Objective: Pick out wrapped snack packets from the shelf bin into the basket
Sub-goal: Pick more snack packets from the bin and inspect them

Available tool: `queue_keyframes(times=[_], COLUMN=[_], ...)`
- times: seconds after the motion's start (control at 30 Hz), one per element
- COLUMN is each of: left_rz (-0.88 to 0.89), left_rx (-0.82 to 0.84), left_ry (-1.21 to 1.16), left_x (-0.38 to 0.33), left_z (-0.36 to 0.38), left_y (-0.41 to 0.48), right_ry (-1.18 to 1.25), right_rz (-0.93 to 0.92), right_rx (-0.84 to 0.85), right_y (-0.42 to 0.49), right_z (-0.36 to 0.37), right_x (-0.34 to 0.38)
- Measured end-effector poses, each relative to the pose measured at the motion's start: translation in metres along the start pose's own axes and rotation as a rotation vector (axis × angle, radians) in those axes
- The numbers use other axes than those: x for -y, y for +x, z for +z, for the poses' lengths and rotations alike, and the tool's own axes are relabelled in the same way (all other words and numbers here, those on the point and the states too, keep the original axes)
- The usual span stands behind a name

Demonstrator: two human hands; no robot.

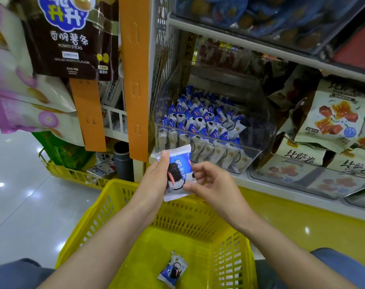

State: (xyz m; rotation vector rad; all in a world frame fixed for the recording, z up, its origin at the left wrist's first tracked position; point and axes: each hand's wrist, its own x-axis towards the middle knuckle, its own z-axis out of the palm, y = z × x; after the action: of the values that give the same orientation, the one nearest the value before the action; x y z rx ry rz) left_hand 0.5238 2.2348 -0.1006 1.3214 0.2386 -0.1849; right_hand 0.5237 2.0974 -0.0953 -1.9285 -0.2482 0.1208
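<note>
while one packet [172, 270] already lies in the yellow basket [89, 217], both the left hand [154, 180] and right hand [208, 182] pinch a second packet [178, 174] above it, with the shelf bin [258, 130] beyond the basket mostly full.

We see the basket [98, 215] before the shelf bin [258, 126]; a loose packet [172, 270] lies inside, a held packet [178, 174] above it.

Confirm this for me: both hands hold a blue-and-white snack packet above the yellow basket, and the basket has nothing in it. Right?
Not quite. The yellow basket is not empty: one loose packet lies on its floor, as the head view shows. The rest stands: the left hand and right hand hold the held packet above it.
</note>
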Motion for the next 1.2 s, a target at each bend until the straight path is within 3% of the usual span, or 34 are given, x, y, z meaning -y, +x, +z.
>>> queue_keyframes(times=[0.1, 0.23, 0.4, 0.6, 0.7, 0.8, 1.0, 1.1, 1.2], left_rz=[-0.020, 0.069, 0.180, 0.544, 0.755, 0.803, 0.831, 0.849, 0.858], left_rx=[-0.011, -0.034, -0.011, -0.075, -0.130, -0.140, -0.150, -0.151, -0.152], left_ry=[-0.114, -0.170, -0.050, 0.317, 0.656, 1.047, 1.292, 1.328, 1.340], left_x=[-0.005, -0.013, -0.016, -0.037, -0.048, -0.048, -0.037, -0.036, -0.035], left_z=[0.004, 0.013, 0.022, 0.026, 0.024, 0.017, 0.008, 0.007, 0.006], left_y=[0.002, 0.003, 0.004, 0.020, 0.033, 0.049, 0.061, 0.064, 0.064], right_ry=[-0.171, -0.105, -0.055, -0.113, -0.214, -0.498, -1.039, -1.156, -1.184], right_rz=[-0.101, -0.122, -0.133, -0.163, -0.200, -0.167, 0.106, 0.127, 0.275], right_rx=[-0.055, -0.068, -0.126, -0.296, -0.457, -0.529, -0.422, -0.306, -0.206], right_y=[-0.002, -0.004, -0.005, 0.008, 0.028, 0.058, 0.111, 0.123, 0.134], right_z=[-0.006, -0.007, -0.011, -0.041, -0.074, -0.101, -0.111, -0.110, -0.108], right_x=[0.002, 0.005, 0.005, 0.016, 0.030, 0.043, 0.042, 0.037, 0.032])
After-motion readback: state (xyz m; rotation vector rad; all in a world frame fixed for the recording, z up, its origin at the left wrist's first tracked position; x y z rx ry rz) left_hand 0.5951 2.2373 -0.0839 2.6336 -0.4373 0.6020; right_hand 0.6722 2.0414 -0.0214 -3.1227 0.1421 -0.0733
